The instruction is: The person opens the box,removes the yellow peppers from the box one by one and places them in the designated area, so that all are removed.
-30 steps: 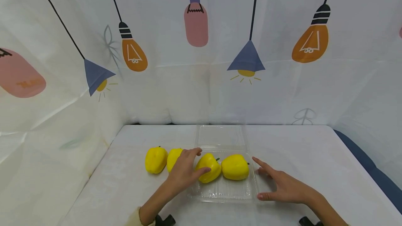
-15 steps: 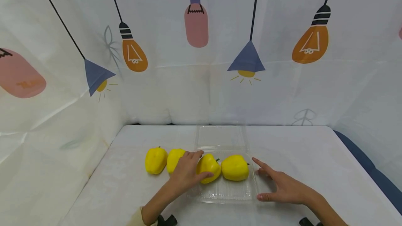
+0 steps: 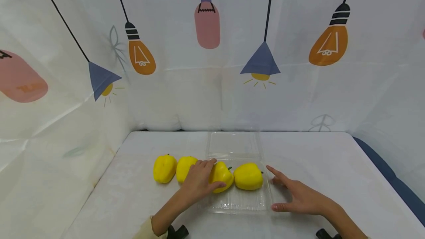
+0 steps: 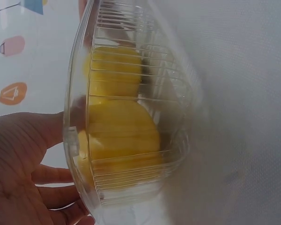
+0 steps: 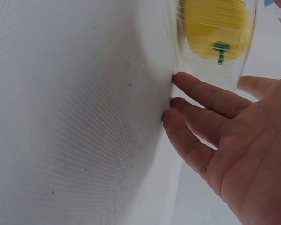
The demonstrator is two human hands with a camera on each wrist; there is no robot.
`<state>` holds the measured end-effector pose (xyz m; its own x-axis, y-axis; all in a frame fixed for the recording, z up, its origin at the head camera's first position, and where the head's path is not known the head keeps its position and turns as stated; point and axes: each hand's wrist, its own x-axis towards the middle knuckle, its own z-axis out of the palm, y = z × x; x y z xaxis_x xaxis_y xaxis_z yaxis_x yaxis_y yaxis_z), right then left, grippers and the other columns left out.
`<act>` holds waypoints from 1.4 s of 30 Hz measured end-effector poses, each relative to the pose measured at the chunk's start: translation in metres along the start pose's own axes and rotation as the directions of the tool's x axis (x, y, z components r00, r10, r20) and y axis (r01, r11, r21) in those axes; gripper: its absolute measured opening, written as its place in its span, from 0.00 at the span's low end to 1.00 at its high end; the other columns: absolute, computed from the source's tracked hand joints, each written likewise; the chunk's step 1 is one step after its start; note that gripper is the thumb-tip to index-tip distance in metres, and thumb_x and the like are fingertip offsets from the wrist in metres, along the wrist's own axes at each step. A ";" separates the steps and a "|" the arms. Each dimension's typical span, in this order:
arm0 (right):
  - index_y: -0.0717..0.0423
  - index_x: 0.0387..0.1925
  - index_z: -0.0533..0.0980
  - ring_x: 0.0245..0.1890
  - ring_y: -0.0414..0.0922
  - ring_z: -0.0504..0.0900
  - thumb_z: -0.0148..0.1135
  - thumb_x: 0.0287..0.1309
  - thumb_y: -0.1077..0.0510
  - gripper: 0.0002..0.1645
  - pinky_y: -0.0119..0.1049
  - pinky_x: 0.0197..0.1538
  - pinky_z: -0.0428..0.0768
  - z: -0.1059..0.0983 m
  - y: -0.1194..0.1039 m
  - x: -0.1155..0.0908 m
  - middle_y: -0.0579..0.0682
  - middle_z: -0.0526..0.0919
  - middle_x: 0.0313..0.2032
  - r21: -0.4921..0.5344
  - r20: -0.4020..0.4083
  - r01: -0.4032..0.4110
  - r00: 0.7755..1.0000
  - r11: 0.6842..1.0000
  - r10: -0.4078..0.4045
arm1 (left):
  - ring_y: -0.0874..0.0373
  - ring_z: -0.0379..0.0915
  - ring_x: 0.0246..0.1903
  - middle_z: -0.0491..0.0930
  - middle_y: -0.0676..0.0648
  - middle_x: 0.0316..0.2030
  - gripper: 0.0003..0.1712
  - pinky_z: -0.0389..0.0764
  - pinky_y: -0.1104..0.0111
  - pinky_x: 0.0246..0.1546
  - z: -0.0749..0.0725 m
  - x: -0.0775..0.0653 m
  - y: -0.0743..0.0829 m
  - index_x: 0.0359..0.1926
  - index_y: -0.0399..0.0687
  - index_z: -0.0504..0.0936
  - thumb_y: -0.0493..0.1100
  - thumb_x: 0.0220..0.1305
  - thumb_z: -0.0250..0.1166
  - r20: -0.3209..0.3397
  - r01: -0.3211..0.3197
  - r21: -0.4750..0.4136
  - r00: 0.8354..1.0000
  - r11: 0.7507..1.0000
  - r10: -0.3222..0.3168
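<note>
Two yellow bell peppers lie side by side in an open clear plastic clamshell box (image 3: 239, 206). My left hand (image 3: 196, 183) reaches over the box's left side and grips the left bell pepper (image 3: 223, 177), thumb on its near side and fingers on its far side; the hand hides the pepper's left part. In the left wrist view, this bell pepper (image 4: 124, 140) shows through the ribbed box wall. The right bell pepper (image 3: 248, 176) sits against it. My right hand (image 3: 300, 196) rests beside the box's right edge, fingers spread, fingertips down at the table, holding nothing.
Two more yellow bell peppers stand left of the box, one at the outer left (image 3: 165, 169) and a bell pepper (image 3: 183, 169) partly behind my left hand. The box's clear lid (image 3: 235, 144) lies folded back. A white table (image 3: 308, 154) meets a lamp-patterned curtain (image 3: 179, 95).
My left hand has shifted slightly right, further over the left bell pepper in the box. My right hand has stayed in place.
</note>
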<state>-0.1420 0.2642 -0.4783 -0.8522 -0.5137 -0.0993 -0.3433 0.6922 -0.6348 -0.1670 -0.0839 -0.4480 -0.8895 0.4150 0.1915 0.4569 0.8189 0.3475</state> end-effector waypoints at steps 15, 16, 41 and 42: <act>0.38 0.78 0.39 0.60 0.62 0.72 0.69 0.54 0.36 0.62 0.68 0.56 0.68 -0.003 -0.003 -0.001 0.62 0.73 0.62 0.011 0.020 0.009 1.000 1.000 -0.010 | 0.51 0.74 0.50 0.79 0.45 0.52 0.43 0.73 0.55 0.50 0.000 0.001 0.002 0.60 0.44 0.75 0.66 0.52 0.72 -0.019 0.000 0.013 1.000 1.000 0.000; 0.38 0.78 0.39 0.60 0.62 0.73 0.69 0.54 0.36 0.62 0.68 0.56 0.68 -0.003 -0.003 -0.001 0.62 0.73 0.62 0.010 0.020 0.011 1.000 1.000 -0.011 | 0.51 0.74 0.50 0.79 0.45 0.51 0.43 0.73 0.55 0.50 0.000 0.001 0.002 0.60 0.44 0.75 0.67 0.52 0.72 -0.022 -0.001 0.010 1.000 1.000 0.001; 0.43 0.78 0.41 0.59 0.61 0.73 0.69 0.54 0.36 0.63 0.67 0.56 0.69 -0.003 -0.003 -0.002 0.62 0.74 0.61 0.013 0.019 0.011 1.000 1.000 -0.011 | 0.61 0.74 0.39 0.76 0.53 0.46 0.43 0.78 0.68 0.39 -0.008 -0.003 0.001 0.57 0.49 0.78 0.72 0.49 0.70 -0.095 0.045 -0.201 0.993 0.979 -0.065; 0.44 0.78 0.41 0.59 0.62 0.73 0.69 0.55 0.36 0.62 0.68 0.56 0.69 -0.004 -0.004 -0.002 0.62 0.73 0.61 0.014 0.020 0.014 1.000 1.000 -0.015 | 0.62 0.74 0.39 0.76 0.53 0.47 0.43 0.78 0.68 0.39 -0.009 -0.003 0.001 0.57 0.49 0.78 0.72 0.49 0.70 -0.098 0.045 -0.203 0.993 0.978 -0.066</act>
<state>-0.1409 0.2643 -0.4729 -0.8389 -0.5339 -0.1054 -0.3500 0.6776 -0.6468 -0.1636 -0.0875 -0.4402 -0.9120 0.3191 0.2576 0.4096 0.7391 0.5348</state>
